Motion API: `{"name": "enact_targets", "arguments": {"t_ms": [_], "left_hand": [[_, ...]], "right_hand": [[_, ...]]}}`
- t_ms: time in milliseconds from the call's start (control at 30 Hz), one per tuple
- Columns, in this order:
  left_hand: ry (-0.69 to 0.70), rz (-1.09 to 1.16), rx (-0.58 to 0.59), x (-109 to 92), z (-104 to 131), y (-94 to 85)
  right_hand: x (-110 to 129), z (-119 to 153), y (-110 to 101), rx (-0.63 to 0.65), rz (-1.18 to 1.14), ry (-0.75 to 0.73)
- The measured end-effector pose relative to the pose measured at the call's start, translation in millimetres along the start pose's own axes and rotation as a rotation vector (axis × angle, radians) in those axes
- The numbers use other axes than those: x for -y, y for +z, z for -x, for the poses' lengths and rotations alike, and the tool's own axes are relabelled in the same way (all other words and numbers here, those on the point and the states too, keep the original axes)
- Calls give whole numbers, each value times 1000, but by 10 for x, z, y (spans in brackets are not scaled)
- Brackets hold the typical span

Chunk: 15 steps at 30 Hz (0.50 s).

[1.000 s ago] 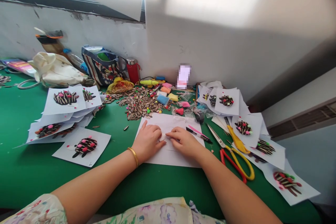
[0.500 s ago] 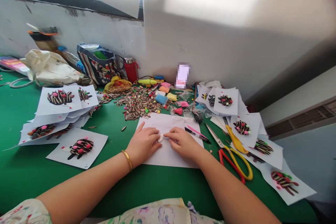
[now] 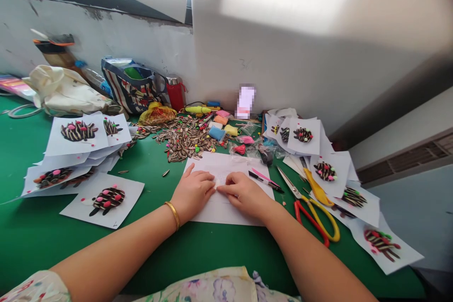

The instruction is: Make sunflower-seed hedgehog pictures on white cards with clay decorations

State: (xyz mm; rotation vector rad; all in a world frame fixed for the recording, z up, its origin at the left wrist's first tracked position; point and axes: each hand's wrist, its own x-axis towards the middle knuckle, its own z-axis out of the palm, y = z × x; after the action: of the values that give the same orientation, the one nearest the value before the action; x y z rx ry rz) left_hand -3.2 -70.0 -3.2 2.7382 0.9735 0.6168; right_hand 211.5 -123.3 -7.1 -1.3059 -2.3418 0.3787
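A white sheet of paper [image 3: 230, 212] lies on the green table in front of me. My left hand [image 3: 194, 192] rests on its left part, palm down, with a gold bangle at the wrist. Opposite it, my right hand [image 3: 244, 196] touches the paper with its fingers bent and the index finger pointing left. The fingertips of both hands nearly meet over the middle of the sheet; anything small between them is hidden. Right of the right hand lie a black pen [image 3: 264, 180] and a pink pen [image 3: 262, 174]. Beyond the sheet is a pile of striped seeds [image 3: 184, 139].
Cards with seed figures lie at the left [image 3: 109, 200] and right [image 3: 331, 174]. Scissors [image 3: 306, 203] and a yellow-handled cutter [image 3: 316, 186] are at the right. Behind stand clay packs [image 3: 216, 133], a red flask [image 3: 175, 94], a bag [image 3: 132, 85] and a phone [image 3: 246, 102].
The fingers of my right hand have shifted slightly left, closer to my left hand's fingertips. A small white piece seen between the hands before is now mostly hidden.
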Motion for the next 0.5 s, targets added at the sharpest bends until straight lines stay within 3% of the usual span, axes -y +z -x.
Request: {"name": "enact_targets", "arguments": {"t_ms": [500], "left_hand": [[-1,53,51,78,-7,-10]], "right_hand": [[8,-3,-26,-10,49,-30]]}}
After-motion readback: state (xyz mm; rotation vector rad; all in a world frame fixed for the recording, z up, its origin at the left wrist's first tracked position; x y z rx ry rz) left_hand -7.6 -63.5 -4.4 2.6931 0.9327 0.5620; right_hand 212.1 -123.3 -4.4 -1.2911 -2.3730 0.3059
